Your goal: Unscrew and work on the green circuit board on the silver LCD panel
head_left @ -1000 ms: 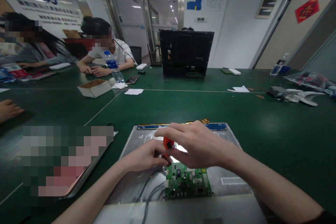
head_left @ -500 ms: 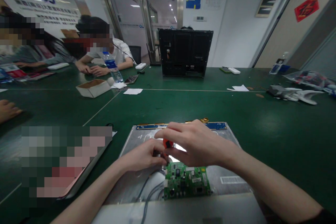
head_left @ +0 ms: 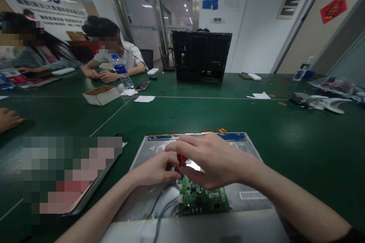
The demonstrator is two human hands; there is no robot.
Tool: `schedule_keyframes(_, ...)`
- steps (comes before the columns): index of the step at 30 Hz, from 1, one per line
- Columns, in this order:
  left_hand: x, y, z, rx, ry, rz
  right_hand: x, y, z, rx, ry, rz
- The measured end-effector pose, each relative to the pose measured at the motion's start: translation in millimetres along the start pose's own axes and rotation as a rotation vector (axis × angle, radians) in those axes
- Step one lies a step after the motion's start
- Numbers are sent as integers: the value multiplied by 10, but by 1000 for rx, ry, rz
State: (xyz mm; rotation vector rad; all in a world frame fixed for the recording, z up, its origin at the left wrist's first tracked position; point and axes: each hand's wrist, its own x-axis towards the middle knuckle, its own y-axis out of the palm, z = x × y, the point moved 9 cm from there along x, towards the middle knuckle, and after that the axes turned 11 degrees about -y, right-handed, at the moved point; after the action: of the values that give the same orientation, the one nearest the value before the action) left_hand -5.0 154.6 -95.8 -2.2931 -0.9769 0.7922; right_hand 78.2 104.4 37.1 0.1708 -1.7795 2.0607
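Note:
A screwdriver with a red and black handle [head_left: 181, 160] stands over the upper left corner of a green circuit board [head_left: 199, 201]. My right hand [head_left: 211, 159] reaches across from the right, its thumb and fingers closed round the handle. Low beside it, my left hand [head_left: 159, 167] has its fingers curled in at the screwdriver's lower part; the tip is hidden behind the fingers. Beneath both hands lies a flat grey metal display panel [head_left: 251, 182], with a narrow blue circuit strip [head_left: 235, 136] along its far edge. Grey cables [head_left: 164, 212] run left of the green board.
On the green table [head_left: 285, 133], a pixelated device [head_left: 76, 178] lies left of the panel. Farther off are an open box [head_left: 102, 95], a water bottle [head_left: 122, 72], a black display housing [head_left: 202, 57] and a grey-white object [head_left: 316, 101]. Other people sit at the left.
My right hand has turned slightly about the screwdriver, its thumb and wrist edge lower over the green board. The handle tilts a little differently. My left hand stays in place.

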Motion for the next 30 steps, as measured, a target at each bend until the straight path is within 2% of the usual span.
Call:
schedule_keyframes(4,-14,-33,-27,9,-22,-33,5,-3,14,0,7,-2)
schedule_keyframes(12,11,-18,20,9,-41,-14,16,24,-9,-124,13,5)
schedule_keyframes(19,-35,-26,13,-10,-77,-55,-2,3,89,-69,-53,-20)
schedule_keyframes(23,-35,-44,13,-30,-109,-63,3,-9,97,-85,-44,-18)
schedule_keyframes(30,0,-30,-23,15,-50,-25,3,19,19,-202,-8,-14)
